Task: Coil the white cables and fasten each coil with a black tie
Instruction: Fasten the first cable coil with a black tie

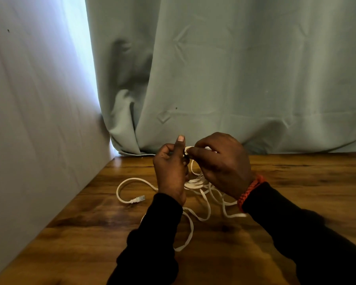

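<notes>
A flat white cable (pixel 206 200) lies in loose loops on the wooden table (pixel 90 233), with its plug end (pixel 139 199) out to the left. Both hands are raised above the table at the middle, close together. My left hand (pixel 170 171) grips several turns of the cable, thumb pointing up. My right hand (pixel 220 163) pinches the top of the same bundle between thumb and fingers. A small dark bit (pixel 185 154) shows between the two hands; whether it is a black tie I cannot tell. The hands hide most of the coil.
A grey-green curtain (pixel 234 79) hangs behind the table's far edge. A pale wall (pixel 39 120) runs along the table's left side. My right wrist wears a red braided band (pixel 250 191). Both arms are in black sleeves.
</notes>
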